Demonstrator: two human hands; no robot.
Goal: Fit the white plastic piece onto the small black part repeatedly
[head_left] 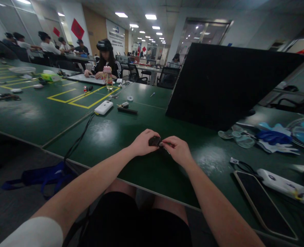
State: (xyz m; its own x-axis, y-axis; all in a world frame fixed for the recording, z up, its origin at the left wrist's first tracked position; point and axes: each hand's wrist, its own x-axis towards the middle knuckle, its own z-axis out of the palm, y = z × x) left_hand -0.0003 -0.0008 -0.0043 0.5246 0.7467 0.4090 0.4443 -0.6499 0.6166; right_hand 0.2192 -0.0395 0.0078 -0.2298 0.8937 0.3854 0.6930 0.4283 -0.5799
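Note:
Both hands meet low over the green table [152, 175], close to its near edge. My left hand [143, 143] is closed around a small dark block-like object [154, 140]; its exact kind is too small to tell. Fingers pinched, my right hand [178, 149] is at that object's right end, on a small greyish piece [161, 144] that seems to touch it. Whether the two pieces are joined, I cannot tell. Beyond the hands lie a black bar-shaped piece [127, 110] and a small metallic part [125, 104].
A large black panel [219, 85] stands tilted at right. Near it are blue-and-white gloves [275, 139], a phone [265, 202] and a white power bank [287, 185]. Another white power bank [104, 107] with a cable lies left. A person [105, 63] sits across, behind a bottle [108, 79].

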